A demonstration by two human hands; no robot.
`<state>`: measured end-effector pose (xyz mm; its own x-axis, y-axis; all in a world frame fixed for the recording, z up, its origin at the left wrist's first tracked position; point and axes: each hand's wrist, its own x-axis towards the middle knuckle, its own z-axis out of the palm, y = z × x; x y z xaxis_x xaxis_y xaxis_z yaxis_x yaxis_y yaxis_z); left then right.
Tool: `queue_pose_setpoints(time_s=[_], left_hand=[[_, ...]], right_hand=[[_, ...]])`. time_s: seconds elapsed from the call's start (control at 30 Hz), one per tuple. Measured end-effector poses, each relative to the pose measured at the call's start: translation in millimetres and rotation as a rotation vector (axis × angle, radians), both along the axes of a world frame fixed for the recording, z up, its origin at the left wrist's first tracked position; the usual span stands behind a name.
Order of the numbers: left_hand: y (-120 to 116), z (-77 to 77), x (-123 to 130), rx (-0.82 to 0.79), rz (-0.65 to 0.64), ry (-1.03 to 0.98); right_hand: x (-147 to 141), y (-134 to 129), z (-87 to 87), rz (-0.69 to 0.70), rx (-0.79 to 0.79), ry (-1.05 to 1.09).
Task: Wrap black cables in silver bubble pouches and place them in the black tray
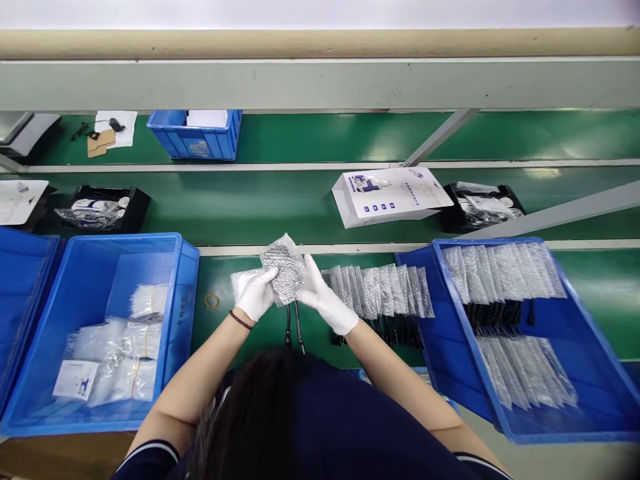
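Note:
My left hand, in a white glove, pinches a clear plastic bag with a coiled cable in silvery bubble-like wrap, thumb on top. Two black cable ends hang below the bag. Also white-gloved, my right hand is beside the bag's right edge, fingers stretched out and thumb touching its lower corner. Under my left hand lies a stack of clear bags, partly hidden. A row of bagged cables with black ends lies to the right of my right hand.
At left, a blue bin holds bundled clear bags and a white card. A tilted blue bin at right holds several bagged cables. Farther back are a white box, black trays and a small blue crate. A rubber band lies nearby.

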<state>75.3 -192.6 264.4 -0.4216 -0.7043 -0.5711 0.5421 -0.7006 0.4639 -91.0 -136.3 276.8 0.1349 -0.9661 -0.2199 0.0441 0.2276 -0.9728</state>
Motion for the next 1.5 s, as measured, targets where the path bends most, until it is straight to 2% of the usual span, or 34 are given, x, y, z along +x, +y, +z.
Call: queue_pose_setpoints(time_s=[0.13,0.2,0.3,0.53,0.73,0.93,1.13,1.23,1.3,1.4,1.43,1.5], left_hand=[[-7,1.5,5,0.114,-0.049,-0.004],[-7,2.0,8,0.097,-0.082,-0.019],[-4,3.6,10,-0.015,-0.129,-0.057],[6,14.1,5,-0.158,-0.19,-0.158],[9,16.3,-5,-0.317,-0.124,-0.145],[5,15.5,-6,-0.311,-0.133,-0.089],[9,3.6,-3,-0.158,-0.003,0.012],[15,-5.4,-5,-0.14,0.011,-0.071],[17,-8.0,-7,-0.104,-0.055,-0.076],[20,-9.1,-10,-0.042,-0.209,0.191],[20,-10.4,-10,-0.013,-0.218,0.244],[19,-15.4,-8,0.059,-0.121,0.184]], right_hand=[[-8,-2,3.2,0.14,-0.163,0.267],[-8,-4,0.5,0.092,-0.164,0.315],[-7,-7,-5.8,-0.042,-0.109,0.381],[-7,-11,-9.4,-0.108,-0.006,0.541],[-5,-12,-8.5,-0.177,0.098,0.566],[-4,-7,-6.4,-0.214,0.099,0.54],[2,4,0.1,-0.322,0.0,0.378],[0,2,-0.5,-0.362,-0.132,0.452],[1,-2,-0.6,-0.314,-0.274,0.568],[7,-6,4.0,-0.067,-0.481,0.72],[8,-7,7.0,0.05,-0.532,0.74],[7,-7,14.2,0.314,-0.607,0.725]])
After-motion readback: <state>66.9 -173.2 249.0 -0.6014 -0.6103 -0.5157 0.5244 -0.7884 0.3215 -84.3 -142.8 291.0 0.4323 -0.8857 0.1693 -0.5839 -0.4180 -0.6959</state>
